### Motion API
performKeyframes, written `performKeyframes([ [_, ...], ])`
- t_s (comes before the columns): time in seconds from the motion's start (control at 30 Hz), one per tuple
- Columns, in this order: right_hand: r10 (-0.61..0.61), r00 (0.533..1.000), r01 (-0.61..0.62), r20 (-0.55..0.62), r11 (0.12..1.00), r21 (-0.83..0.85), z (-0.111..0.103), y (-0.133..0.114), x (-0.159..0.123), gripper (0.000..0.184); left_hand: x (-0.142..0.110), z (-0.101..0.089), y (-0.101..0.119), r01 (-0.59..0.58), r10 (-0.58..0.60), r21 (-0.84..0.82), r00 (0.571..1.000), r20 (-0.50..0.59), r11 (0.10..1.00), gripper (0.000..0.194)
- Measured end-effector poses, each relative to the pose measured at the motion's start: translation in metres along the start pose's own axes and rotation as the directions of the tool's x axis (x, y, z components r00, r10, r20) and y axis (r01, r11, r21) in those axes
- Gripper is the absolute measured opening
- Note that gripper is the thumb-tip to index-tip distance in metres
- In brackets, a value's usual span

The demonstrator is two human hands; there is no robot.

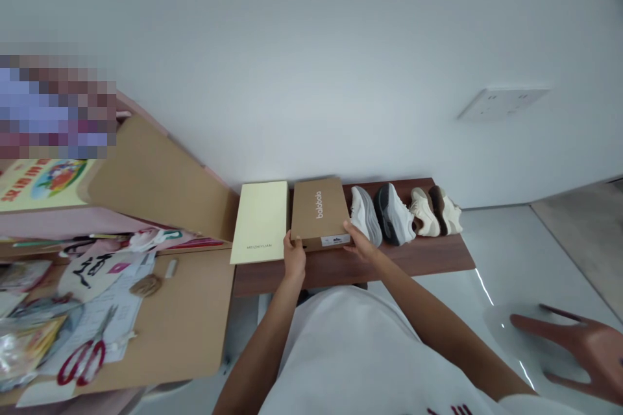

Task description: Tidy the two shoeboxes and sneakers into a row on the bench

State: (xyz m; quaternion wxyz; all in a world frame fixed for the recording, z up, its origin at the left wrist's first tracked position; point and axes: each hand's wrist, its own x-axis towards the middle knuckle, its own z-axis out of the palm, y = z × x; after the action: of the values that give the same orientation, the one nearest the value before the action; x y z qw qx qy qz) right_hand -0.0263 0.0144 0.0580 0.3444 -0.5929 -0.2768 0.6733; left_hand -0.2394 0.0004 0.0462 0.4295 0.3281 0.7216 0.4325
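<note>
A brown shoe box [318, 211] marked "balabala" lies on a low dark wooden bench [428, 254] against the white wall. My left hand [294, 254] grips the box's near left corner, fingers curled on its edge. At the near right corner my right hand [361, 241] holds the front edge. A pale yellow box [261, 220] lies just left of the brown one, touching or nearly touching it. Right of the brown box stand a pair of grey-white sneakers [382, 214] and a pair of cream sneakers [435, 211].
To the left is a brown desk [185, 324] with red-handled scissors [80, 360], papers, a twine ball [146, 285] and clutter. A wall socket plate [503, 102] is on the white wall. A reddish stool leg frame [579, 343] stands on the glossy white floor at right.
</note>
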Motion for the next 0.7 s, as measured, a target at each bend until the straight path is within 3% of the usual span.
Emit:
performKeyframes([
  [0.2,0.052,0.998,-0.050,-0.025,0.996,0.075,0.007,0.010,0.010,0.049,-0.004,0.000,0.005,-0.012,0.012,0.059,1.000,0.011,0.998,0.046],
  [0.7,0.105,0.984,-0.116,-0.146,0.991,-0.071,0.022,0.032,0.030,0.050,0.000,-0.005,-0.018,0.029,-0.038,0.162,0.998,0.058,0.986,0.044],
])
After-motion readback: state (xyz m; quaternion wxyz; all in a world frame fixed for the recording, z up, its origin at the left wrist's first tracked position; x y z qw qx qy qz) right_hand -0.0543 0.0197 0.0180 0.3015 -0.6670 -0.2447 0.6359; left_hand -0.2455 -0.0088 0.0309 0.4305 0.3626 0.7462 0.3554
